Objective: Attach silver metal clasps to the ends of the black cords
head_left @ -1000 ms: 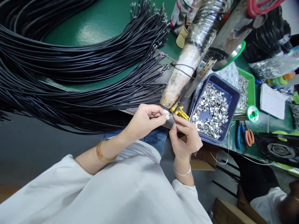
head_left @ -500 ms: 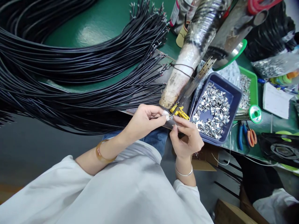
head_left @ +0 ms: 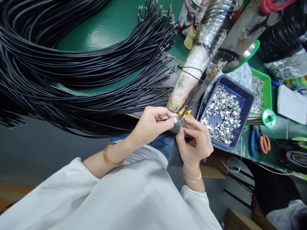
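My left hand (head_left: 155,123) pinches the end of a black cable between thumb and forefinger, with white covering on the fingertips. Close beside it on the right, my right hand (head_left: 194,139) holds a thin wire (head_left: 180,124) between thumb and fingers, its tips near the cable end. Exactly how the wire and cable end meet is too small to tell. Just behind the fingertips are a yellow clip-like part (head_left: 189,115) and a long metal strip (head_left: 207,80). A large bundle of black cables (head_left: 96,67) with stripped ends lies to the left.
A blue tray (head_left: 248,95) of small metal pieces stands right of my hands, a green tray (head_left: 267,86) behind it. A wrapped duct (head_left: 187,73) slopes down near my fingers. Pliers (head_left: 254,142), a solder spool (head_left: 269,118) and paper (head_left: 292,103) lie further right. A person's dark clothing shows lower right.
The whole view has shifted slightly, so the bench items sit further right. My right fingertips have drawn a little apart from my left ones, and the thin wire shows between them.
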Tool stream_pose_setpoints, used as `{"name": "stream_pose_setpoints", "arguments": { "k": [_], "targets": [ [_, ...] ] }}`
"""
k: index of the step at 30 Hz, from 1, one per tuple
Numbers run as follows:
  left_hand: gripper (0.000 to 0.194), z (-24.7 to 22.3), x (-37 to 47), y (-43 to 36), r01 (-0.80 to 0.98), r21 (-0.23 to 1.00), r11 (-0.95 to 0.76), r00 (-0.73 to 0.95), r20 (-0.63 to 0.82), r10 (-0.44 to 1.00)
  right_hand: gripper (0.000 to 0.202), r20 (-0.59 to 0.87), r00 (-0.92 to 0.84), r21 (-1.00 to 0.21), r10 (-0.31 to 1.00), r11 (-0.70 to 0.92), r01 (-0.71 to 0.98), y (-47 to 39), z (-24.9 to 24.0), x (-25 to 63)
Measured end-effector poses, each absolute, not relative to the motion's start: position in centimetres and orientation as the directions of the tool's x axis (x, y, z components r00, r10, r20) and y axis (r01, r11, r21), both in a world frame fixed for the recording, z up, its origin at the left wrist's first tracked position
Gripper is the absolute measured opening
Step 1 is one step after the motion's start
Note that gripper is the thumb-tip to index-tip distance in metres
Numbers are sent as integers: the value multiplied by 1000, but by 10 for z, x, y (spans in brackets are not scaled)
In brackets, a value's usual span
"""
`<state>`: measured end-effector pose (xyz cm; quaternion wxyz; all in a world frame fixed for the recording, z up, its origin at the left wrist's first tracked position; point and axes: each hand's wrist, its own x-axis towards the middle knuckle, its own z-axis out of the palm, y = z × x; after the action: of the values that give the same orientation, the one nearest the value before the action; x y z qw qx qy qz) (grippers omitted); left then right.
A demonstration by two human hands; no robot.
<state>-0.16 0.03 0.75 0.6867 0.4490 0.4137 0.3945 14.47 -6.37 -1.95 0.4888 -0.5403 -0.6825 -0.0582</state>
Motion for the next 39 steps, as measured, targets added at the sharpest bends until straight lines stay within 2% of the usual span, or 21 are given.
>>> {"name": "stream_pose_setpoints", "arguments": {
  "k": [10,19,30,39],
  "targets": [
    [8,4,-4,2,-96,959,267,385,-211,898,20,719,52,-448,694,404,798,-65,-18,146],
    [10,5,-5,2,-89,964,249,388,-197,900,20,710,74,-472,700,395,788,-65,-13,141],
    [10,5,-3,-1,-117,953,280,406,-212,889,19,704,62,-429,708,354,831,-64,-14,145],
    [9,6,-1,-2,-146,943,300,390,-224,893,18,684,106,-507,722,365,781,-65,-13,142]
  ]
}}
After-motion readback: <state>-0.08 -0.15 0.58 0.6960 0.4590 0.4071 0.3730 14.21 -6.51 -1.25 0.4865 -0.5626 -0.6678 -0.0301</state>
